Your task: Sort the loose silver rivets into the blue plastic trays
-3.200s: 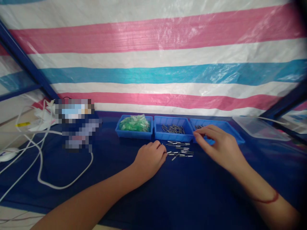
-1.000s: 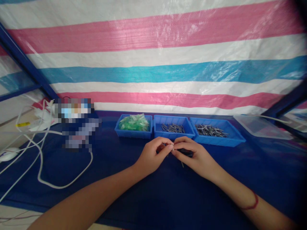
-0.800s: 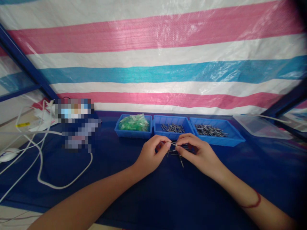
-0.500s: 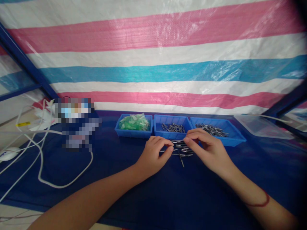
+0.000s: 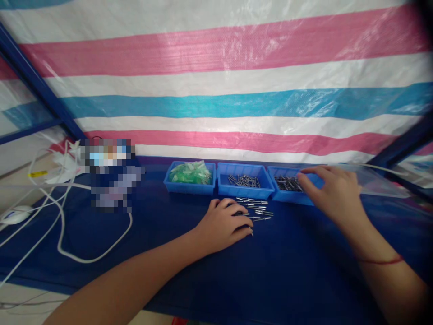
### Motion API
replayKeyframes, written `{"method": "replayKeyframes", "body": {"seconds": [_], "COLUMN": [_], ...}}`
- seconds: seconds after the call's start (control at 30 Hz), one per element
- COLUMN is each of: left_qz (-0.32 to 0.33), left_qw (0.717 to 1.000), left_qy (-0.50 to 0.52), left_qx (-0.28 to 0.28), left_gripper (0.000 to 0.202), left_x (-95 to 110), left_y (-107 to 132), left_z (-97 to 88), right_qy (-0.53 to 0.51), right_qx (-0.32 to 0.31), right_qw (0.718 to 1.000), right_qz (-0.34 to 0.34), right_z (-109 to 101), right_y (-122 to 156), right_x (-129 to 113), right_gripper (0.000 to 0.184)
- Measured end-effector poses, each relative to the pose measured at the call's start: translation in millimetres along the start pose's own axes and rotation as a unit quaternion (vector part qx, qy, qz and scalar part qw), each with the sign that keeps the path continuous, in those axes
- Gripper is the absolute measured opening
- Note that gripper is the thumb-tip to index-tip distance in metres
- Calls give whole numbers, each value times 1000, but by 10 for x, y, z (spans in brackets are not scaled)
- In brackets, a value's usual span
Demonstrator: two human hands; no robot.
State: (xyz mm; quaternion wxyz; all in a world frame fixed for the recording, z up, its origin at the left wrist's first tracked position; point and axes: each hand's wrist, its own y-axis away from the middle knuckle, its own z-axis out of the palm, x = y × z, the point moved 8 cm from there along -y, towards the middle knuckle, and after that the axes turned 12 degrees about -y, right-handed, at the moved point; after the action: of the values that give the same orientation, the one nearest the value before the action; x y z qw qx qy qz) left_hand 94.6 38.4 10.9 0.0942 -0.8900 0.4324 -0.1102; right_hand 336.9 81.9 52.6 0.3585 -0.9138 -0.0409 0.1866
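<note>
My left hand [image 5: 225, 223] reaches over loose blind rivets [image 5: 259, 208] on the blue table. Its thumb and index finger close around one rivet, whose tip [image 5: 251, 233] shows beside the thumb. My right hand [image 5: 336, 189] hovers above the right blue bin [image 5: 291, 196], which holds a heap of darker metal rivets [image 5: 287, 183]. Thumb and index finger of that hand meet in a pinch; whatever is between them is hidden. In the middle blue bin [image 5: 243, 190] lie more silver rivets [image 5: 244, 180].
A left blue bin [image 5: 189, 188] contains green pieces in a clear plastic bag [image 5: 191, 172]. White cables [image 5: 61, 225] loop over the table's left side near a white mouse [image 5: 15, 215]. A clear plastic lid [image 5: 382, 183] lies at the right. Striped sheeting [image 5: 216, 104] hangs behind.
My right hand has moved right, from the loose rivets to above the right bin. My left hand has shifted slightly nearer me, over the nearest rivet, which has moved a little left.
</note>
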Motion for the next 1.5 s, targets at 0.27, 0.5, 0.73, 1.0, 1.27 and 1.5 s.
{"method": "replayKeyframes", "body": {"seconds": [0.27, 0.5, 0.73, 1.0, 1.27, 1.5], "left_qz": [-39, -68, -64, -89, -147, -127], "left_qw": [999, 989, 961, 937, 927, 932], "left_qy": [8, 112, 237, 303, 306, 298], "left_qx": [17, 67, 127, 147, 162, 164], "left_gripper": [19, 18, 19, 32, 12, 13], "left_x": [-58, -197, -235, -234, -292, -268], "left_y": [-22, -33, -20, 4, 17, 11], "left_z": [-35, -97, -190, -168, -212, -228], "right_qy": [-178, -315, -372, -390, -412, -435], "right_qx": [-93, -295, -313, -337, -322, -321], "right_qw": [964, 887, 868, 851, 849, 839], "right_qz": [-174, -166, -106, -94, -70, -65], "right_z": [28, 368, 410, 468, 455, 473], "right_y": [191, 460, 463, 524, 512, 519], "right_x": [-1038, -1372, -1355, -1406, -1411, -1408], "right_gripper": [14, 15, 20, 16, 15, 17]}}
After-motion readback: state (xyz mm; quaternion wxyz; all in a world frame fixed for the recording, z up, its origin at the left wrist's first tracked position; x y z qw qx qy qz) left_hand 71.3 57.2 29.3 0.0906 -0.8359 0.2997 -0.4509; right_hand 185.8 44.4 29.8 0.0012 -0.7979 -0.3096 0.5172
